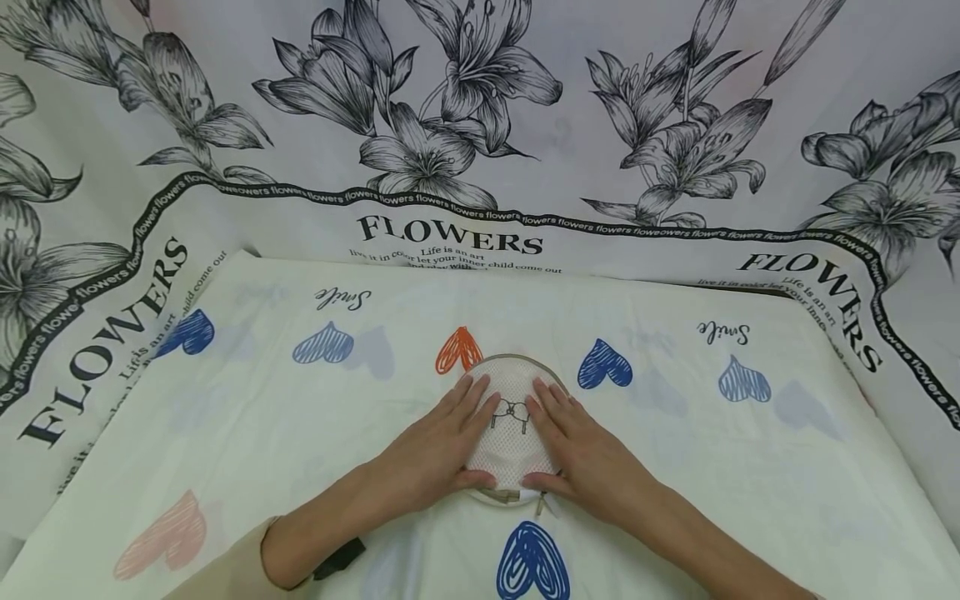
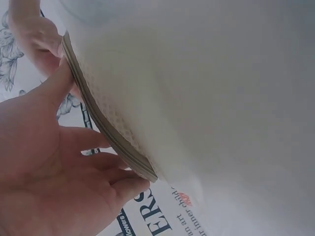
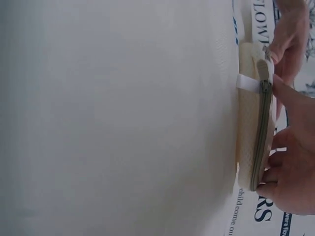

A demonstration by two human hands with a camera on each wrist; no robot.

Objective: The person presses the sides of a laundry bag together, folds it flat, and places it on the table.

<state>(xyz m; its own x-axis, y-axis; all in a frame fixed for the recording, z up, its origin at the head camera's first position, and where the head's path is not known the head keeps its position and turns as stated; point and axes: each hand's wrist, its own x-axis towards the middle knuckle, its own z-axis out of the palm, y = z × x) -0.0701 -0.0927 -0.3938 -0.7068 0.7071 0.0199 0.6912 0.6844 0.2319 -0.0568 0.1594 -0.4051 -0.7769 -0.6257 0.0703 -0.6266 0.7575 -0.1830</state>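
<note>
A round white mesh laundry bag (image 1: pixel 513 457) with a small black bra drawing lies on the table in the head view. My left hand (image 1: pixel 438 450) rests on its left side, fingers straight and thumb near the front rim. Mirroring it, my right hand (image 1: pixel 596 458) rests on the right side. Along the bag's edge runs a beige zipper (image 2: pixel 106 123), which the left fingertips touch in the left wrist view. In the right wrist view, a zipper pull (image 3: pixel 264 71) and a white tag (image 3: pixel 248 83) show on the side. The palms hide parts of the bag's top.
A pale cloth (image 1: pixel 247 433) printed with hearts covers the table. Behind it and at both sides hangs a white cloth (image 1: pixel 570 167) with black flower drawings and lettering. A small dark object (image 1: pixel 340 558) shows beside the left sleeve (image 1: pixel 240 567).
</note>
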